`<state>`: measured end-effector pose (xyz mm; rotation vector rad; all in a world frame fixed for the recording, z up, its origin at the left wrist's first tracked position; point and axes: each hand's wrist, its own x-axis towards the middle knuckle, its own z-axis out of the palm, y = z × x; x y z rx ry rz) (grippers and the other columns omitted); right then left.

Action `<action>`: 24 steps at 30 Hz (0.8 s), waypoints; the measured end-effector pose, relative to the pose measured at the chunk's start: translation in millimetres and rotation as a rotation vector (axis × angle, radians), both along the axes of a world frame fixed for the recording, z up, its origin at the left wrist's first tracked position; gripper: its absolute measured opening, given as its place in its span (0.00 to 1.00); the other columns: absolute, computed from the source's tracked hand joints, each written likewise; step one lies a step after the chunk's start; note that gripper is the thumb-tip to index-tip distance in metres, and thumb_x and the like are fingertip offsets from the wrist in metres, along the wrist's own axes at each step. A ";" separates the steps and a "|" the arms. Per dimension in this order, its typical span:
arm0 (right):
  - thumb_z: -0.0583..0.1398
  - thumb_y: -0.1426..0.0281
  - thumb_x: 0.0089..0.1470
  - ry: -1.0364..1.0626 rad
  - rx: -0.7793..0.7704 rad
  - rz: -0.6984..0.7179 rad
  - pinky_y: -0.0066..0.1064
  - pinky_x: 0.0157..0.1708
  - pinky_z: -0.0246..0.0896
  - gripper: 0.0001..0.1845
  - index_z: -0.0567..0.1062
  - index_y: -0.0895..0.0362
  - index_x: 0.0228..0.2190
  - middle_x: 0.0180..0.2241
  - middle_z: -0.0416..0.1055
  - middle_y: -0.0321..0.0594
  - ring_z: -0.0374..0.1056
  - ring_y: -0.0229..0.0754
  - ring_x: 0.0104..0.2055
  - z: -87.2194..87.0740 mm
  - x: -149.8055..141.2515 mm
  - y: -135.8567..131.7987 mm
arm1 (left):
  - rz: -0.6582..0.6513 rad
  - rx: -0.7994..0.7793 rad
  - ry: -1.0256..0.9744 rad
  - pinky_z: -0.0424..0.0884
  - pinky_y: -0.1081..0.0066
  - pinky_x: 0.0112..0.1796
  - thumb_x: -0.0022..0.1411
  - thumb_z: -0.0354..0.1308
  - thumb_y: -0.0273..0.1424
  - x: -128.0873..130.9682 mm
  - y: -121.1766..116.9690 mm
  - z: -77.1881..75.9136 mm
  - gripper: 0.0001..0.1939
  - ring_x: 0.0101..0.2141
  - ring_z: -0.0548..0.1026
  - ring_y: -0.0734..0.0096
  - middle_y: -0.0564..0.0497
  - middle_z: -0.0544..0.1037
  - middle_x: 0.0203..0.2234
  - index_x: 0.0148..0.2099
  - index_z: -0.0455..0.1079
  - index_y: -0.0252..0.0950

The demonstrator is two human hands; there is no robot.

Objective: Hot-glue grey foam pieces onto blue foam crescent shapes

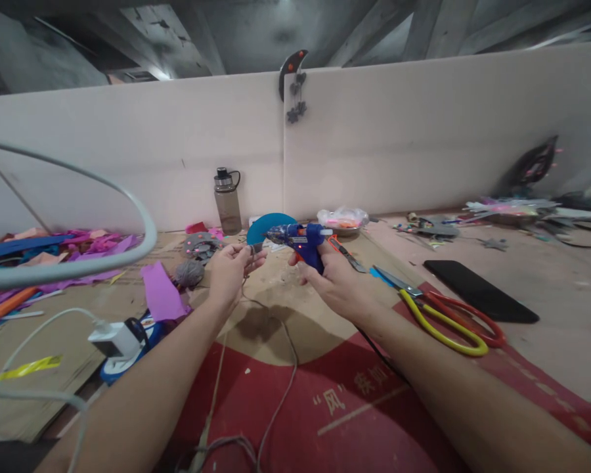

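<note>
My right hand is wrapped round the handle of a blue hot glue gun, whose nozzle points left and whose small red light shows. My left hand is closed in a pinch on grey yarn that trails down over the red and tan board. At its fingertips, just below the nozzle, is a small dark grey piece; its shape is hard to make out. Behind the fingers shows a teal round piece; I cannot tell whether it is touched. A grey yarn ball lies left of my left hand.
Scissors and a black phone lie at right, a utility knife behind my right hand. A water bottle stands by the partition. Coloured scraps and a power strip with a white plug are at left; a cable loops above.
</note>
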<state>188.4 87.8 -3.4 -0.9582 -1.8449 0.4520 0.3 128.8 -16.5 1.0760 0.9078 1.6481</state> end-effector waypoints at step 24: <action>0.53 0.67 0.55 -0.145 0.011 -0.055 0.35 0.31 0.59 0.10 0.65 0.57 0.39 0.32 0.69 0.43 0.65 0.43 0.31 -2.8 -5.2 -1.1 | -0.003 0.026 0.022 0.75 0.66 0.33 0.52 0.59 0.29 6.4 -2.4 -4.4 0.07 0.29 0.78 0.66 0.52 0.73 0.22 0.31 0.63 0.33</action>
